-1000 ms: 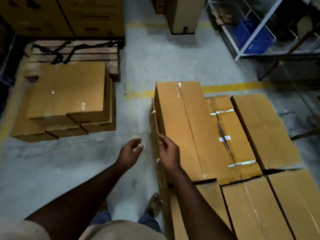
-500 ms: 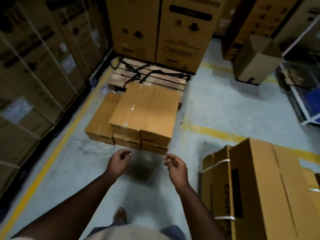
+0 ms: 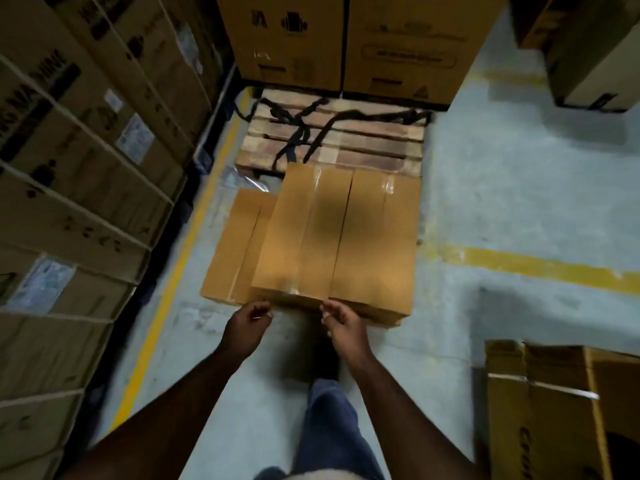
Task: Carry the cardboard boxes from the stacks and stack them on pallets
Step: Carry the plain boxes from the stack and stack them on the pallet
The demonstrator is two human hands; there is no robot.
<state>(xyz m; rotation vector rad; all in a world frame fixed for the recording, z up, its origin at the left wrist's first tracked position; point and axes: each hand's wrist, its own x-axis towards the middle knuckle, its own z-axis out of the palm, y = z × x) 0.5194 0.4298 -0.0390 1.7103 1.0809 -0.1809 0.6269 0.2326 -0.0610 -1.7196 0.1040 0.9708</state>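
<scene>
Two top boxes (image 3: 336, 233) lie lengthwise, away frm hands.

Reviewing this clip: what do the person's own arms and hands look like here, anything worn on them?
Both forearms are bare up to the frame's bottom edge: no sleeves show. The left hand and right hand wear no gloves; no watch or wristband shows, and motion blur hides any rings. Below them, blue denim trousers and a pale garment's edge appear.
</scene>
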